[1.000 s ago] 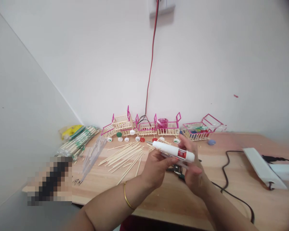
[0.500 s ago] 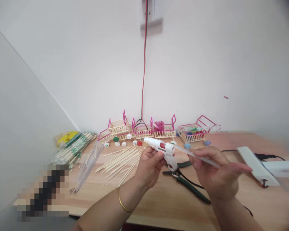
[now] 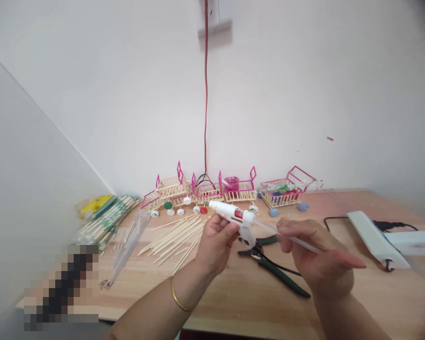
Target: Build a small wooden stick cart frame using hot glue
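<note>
My left hand (image 3: 219, 243) is wrapped round a white hot glue gun (image 3: 233, 215) with a red patch on its body, nozzle pointing left. My right hand (image 3: 317, 257) grips a long translucent glue stick (image 3: 306, 243) between thumb and fingers. The stick's far end meets the back of the gun; how deep it sits inside I cannot tell. Below the gun, pliers with dark green handles (image 3: 283, 278) lie on the wooden table (image 3: 233, 307). Loose wooden sticks (image 3: 173, 238) are spread left of my left hand.
Small stick-built carts with pink rims (image 3: 241, 193) and bottle-cap wheels line the wall. One cart (image 3: 282, 196) holds coloured caps. On the left lie clear glue sticks (image 3: 129, 248) and bagged skewers (image 3: 108, 219). A white power strip (image 3: 377, 241) with black cables sits at right.
The view has shifted slightly, so the background sits a little further left. Both hands keep their hold on the gun and the glue stick, almost in the same pose.
</note>
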